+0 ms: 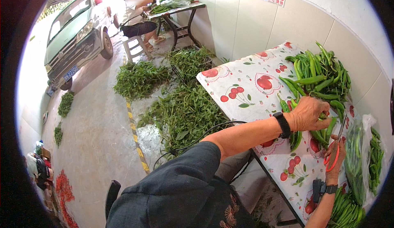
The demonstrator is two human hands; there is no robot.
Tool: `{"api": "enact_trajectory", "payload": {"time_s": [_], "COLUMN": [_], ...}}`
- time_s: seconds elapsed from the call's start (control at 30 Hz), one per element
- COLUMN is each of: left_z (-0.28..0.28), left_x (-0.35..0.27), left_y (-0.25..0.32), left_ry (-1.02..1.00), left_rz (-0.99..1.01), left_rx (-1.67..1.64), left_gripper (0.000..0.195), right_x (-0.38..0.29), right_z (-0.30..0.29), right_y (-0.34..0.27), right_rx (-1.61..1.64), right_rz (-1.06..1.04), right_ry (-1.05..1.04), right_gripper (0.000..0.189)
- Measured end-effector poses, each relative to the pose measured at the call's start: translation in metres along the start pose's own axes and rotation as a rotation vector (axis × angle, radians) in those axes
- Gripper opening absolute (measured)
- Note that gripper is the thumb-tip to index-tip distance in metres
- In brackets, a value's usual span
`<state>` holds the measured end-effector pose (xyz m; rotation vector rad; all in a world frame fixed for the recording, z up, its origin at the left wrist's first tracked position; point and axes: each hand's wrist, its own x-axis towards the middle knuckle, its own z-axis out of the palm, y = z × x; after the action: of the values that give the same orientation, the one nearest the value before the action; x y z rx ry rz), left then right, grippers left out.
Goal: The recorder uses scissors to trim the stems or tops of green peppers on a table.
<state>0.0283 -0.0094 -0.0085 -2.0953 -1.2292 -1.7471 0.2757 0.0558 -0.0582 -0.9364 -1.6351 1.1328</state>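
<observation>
My left hand (309,114) reaches over the table from the left, its fingers closed on a green chili pepper (322,116). Just below it on the picture, my right hand (334,154) holds scissors (331,163) with red-orange handles, blades pointing up beside the peppers. Beyond my left hand lies a large pile of long green peppers (326,74). Several loose peppers (296,140) lie under and around my left hand. To the right, a clear plastic bag (355,163) holds green peppers. More green peppers (346,208) are heaped near my right forearm.
A fruit-patterned cloth covers the table (246,74), which stands against a tiled wall (255,21). Leafy green plants (187,114) cover the floor at left, with a black cable (197,144) above them. Farther off, a person (135,15) sits at another table (184,8), near a parked vehicle (74,34).
</observation>
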Motion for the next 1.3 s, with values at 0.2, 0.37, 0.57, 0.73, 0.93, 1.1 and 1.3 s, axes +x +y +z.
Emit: {"api": "enact_trajectory", "payload": {"time_s": [0.2, 0.37, 0.57, 0.73, 0.93, 1.1, 1.3], "left_z": [0.002, 0.003, 0.003, 0.014, 0.016, 0.017, 0.029], "left_x": [-0.001, 0.000, 0.000, -0.007, -0.014, -0.015, -0.023], "left_y": [-0.003, -0.001, -0.005, -0.024, -0.039, -0.041, -0.055], "left_ry": [-0.015, -0.040, -0.149, -0.280, -0.569, -0.717, -0.756], "left_rz": [0.096, 0.080, 0.025, -0.048, -0.066, 0.012, 0.047], "left_rx": [-0.009, -0.047, -0.082, 0.007, 0.244, 0.207, 0.215], "left_gripper": [0.017, 0.016, 0.015, 0.019, 0.021, 0.016, 0.016], "right_x": [-0.004, -0.001, -0.002, -0.006, -0.009, -0.007, -0.006], "right_z": [0.006, 0.001, 0.000, 0.003, 0.006, 0.003, 0.007], "right_y": [-0.006, 0.002, 0.004, -0.006, -0.014, -0.005, -0.007], "right_rx": [-0.119, -0.163, -0.214, -0.215, -0.277, -0.334, -0.349], "right_rz": [-0.080, -0.131, -0.201, -0.115, -0.143, -0.187, -0.173], "right_ry": [0.002, 0.002, -0.002, -0.011, -0.051, -0.011, -0.009], "right_gripper": [0.035, 0.040, 0.039, 0.024, 0.026, 0.041, 0.030]}}
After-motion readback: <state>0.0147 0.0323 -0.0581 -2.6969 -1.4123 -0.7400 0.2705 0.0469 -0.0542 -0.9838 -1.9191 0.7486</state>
